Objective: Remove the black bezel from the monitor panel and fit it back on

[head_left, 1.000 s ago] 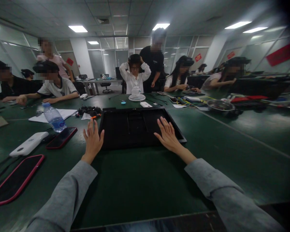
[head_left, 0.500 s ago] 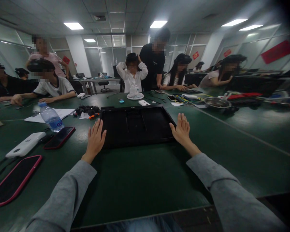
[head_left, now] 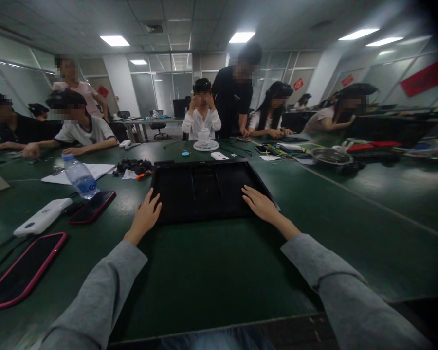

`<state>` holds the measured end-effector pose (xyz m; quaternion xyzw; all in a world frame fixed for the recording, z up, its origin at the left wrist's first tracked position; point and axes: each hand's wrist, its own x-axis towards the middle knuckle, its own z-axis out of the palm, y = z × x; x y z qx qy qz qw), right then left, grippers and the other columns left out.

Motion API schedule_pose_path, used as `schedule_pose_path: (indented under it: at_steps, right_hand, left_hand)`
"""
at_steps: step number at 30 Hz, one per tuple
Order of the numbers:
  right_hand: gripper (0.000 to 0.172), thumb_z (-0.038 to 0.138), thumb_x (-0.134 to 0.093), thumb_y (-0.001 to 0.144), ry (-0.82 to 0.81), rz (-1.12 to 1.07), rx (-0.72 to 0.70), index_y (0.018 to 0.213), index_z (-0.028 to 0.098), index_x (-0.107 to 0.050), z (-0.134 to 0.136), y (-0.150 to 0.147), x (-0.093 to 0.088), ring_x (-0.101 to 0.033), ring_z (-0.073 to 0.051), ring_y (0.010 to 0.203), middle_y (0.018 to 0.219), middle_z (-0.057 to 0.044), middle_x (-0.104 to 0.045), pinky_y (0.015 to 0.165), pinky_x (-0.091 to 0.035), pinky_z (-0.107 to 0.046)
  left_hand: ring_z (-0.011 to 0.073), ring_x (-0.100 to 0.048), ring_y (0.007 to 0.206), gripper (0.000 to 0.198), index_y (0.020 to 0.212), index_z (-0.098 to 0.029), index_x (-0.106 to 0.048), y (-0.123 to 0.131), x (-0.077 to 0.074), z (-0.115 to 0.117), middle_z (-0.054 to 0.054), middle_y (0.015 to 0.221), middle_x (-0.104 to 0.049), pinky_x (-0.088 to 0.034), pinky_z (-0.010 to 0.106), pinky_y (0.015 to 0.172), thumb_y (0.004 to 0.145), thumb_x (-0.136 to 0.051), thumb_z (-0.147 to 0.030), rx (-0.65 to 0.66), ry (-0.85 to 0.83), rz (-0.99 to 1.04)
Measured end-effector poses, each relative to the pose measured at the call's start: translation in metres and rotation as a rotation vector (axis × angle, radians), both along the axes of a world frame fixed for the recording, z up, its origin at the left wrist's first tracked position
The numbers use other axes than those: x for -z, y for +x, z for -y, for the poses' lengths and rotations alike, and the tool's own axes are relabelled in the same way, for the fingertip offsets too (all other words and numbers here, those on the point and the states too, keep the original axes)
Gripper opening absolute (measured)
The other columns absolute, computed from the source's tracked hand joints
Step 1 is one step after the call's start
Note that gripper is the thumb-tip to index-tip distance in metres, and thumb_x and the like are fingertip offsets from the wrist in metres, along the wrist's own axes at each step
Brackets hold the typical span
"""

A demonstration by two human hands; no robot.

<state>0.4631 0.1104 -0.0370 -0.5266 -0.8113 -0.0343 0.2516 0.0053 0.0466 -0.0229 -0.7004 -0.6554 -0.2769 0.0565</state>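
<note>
A shallow black rectangular tray-like panel [head_left: 208, 211] with a raised rim lies flat on the green table [head_left: 219, 277] in front of me. My left hand [head_left: 146, 213] is at its left edge, fingers apart and nothing gripped. My right hand [head_left: 261, 205] reaches over the right part of the panel with fingers stretched out and holding nothing. Whether either hand presses on the panel or hovers just above it, I cannot tell. Thin raised ridges run along the panel's inner middle.
To the left are a water bottle [head_left: 80, 176], a dark phone [head_left: 92, 207], a white power bank [head_left: 43, 217] and a red-rimmed phone [head_left: 25, 272]. Beyond the panel stands a white fan [head_left: 206, 141]. A metal bowl [head_left: 332, 156] and cables sit at right. Several people surround the table.
My right hand has moved left and inward, from the panel's right edge to over its surface. My left hand stays nearly where it was. The person opposite has lowered their hands toward their face.
</note>
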Motion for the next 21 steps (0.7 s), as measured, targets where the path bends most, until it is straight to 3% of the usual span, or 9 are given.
schedule_pose_path:
  at_steps: [2, 6, 10, 12, 14, 17, 21]
  right_hand:
    - [0.060, 0.049, -0.028, 0.101, 0.083, -0.024, 0.063, 0.153, 0.021, -0.040, 0.006, -0.003, -0.007, -0.034, -0.026, 0.146, 0.158, -0.010, -0.038, 0.118, -0.032, -0.050]
    - [0.070, 0.049, -0.029, 0.101, 0.330, -0.105, 0.275, 0.161, 0.017, -0.013, 0.015, -0.004, -0.025, -0.017, -0.028, 0.152, 0.165, -0.013, -0.018, 0.118, -0.025, -0.053]
    - [0.077, 0.048, -0.029, 0.100, 0.419, -0.174, 0.390, 0.161, 0.012, 0.003, 0.013, 0.004, -0.029, -0.013, -0.030, 0.152, 0.165, -0.019, -0.011, 0.117, -0.025, -0.056]
    - [0.076, 0.048, -0.030, 0.099, 0.337, -0.146, 0.374, 0.161, 0.012, -0.003, 0.008, 0.009, -0.023, -0.016, -0.031, 0.152, 0.165, -0.019, -0.014, 0.116, -0.027, -0.056]
    - [0.069, 0.048, -0.031, 0.098, 0.164, -0.058, 0.313, 0.159, 0.015, -0.022, 0.002, 0.014, -0.013, -0.022, -0.032, 0.150, 0.163, -0.017, -0.023, 0.115, -0.031, -0.057]
    - [0.058, 0.047, -0.033, 0.097, -0.015, 0.049, 0.261, 0.148, 0.021, -0.045, -0.003, 0.017, -0.002, -0.026, -0.033, 0.148, 0.161, -0.014, -0.031, 0.113, -0.034, -0.059]
    - [0.067, 0.047, -0.038, 0.096, 0.045, -0.067, 0.313, 0.154, 0.015, -0.035, -0.008, 0.021, 0.001, -0.031, -0.035, 0.146, 0.159, -0.019, -0.032, 0.112, -0.035, -0.058]
  left_hand:
    - [0.0319, -0.035, 0.146, 0.051, 0.149, -0.023, -0.045, 0.005, -0.010, 0.005, 0.011, 0.162, -0.032, -0.024, 0.062, 0.118, 0.100, -0.036, -0.038, -0.100, 0.142, 0.000]
    - [0.0284, -0.018, 0.153, 0.059, 0.158, -0.022, -0.026, 0.012, -0.028, 0.015, 0.011, 0.167, -0.020, -0.009, 0.057, 0.123, 0.102, -0.032, -0.036, -0.205, 0.437, 0.063]
    - [0.0294, -0.015, 0.154, 0.064, 0.160, -0.017, -0.017, 0.012, -0.023, 0.013, 0.016, 0.167, -0.015, -0.010, 0.058, 0.123, 0.102, -0.032, -0.039, -0.193, 0.403, 0.018]
    - [0.0302, -0.024, 0.151, 0.062, 0.158, -0.017, -0.026, 0.008, -0.012, 0.005, 0.016, 0.165, -0.023, -0.017, 0.058, 0.122, 0.101, -0.033, -0.041, -0.114, 0.253, -0.022]
    - [0.0279, -0.038, 0.145, 0.056, 0.152, -0.019, -0.039, 0.001, -0.001, -0.004, 0.014, 0.160, -0.036, -0.030, 0.051, 0.118, 0.101, -0.033, -0.041, 0.032, 0.043, -0.045]
    - [0.0257, -0.045, 0.140, 0.053, 0.144, -0.016, -0.050, -0.008, 0.011, -0.014, 0.013, 0.157, -0.040, -0.039, 0.044, 0.114, 0.100, -0.034, -0.040, 0.109, -0.066, -0.038]
    - [0.0261, -0.044, 0.141, 0.052, 0.143, -0.014, -0.050, -0.012, 0.014, -0.016, 0.014, 0.156, -0.041, -0.040, 0.043, 0.114, 0.100, -0.034, -0.039, 0.115, -0.045, -0.024]
